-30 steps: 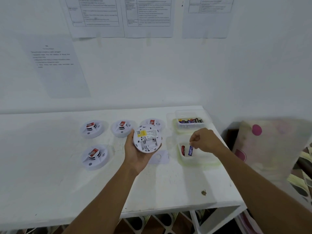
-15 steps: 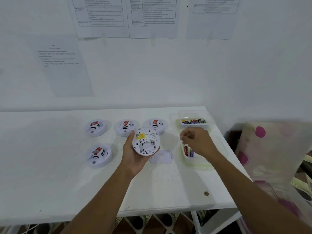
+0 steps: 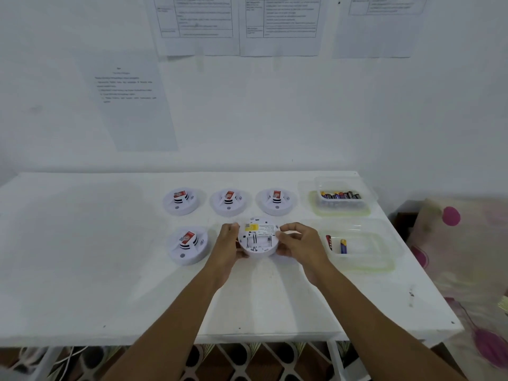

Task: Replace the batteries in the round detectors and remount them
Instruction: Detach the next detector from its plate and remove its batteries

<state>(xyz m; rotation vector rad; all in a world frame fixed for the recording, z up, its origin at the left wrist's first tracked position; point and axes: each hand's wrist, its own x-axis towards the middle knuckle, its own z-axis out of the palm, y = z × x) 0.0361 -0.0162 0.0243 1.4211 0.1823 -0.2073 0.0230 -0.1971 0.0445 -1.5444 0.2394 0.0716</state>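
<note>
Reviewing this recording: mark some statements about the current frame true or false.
1. The left hand and right hand both grip the held detector. True.
2. The held detector faces top side up. False: its underside, with a yellow sticker, faces up.
3. Five other detectors sit on the table. False: four detectors.
4. The near container holds two batteries. True.
5. The far container is empty. False: it holds a row of batteries.

Both bare forearms reach forward — left hand point(image 3: 228, 246) and right hand point(image 3: 299, 243) (fingers curled) grip the round white plastic detector point(image 3: 258, 239) between them.
</note>
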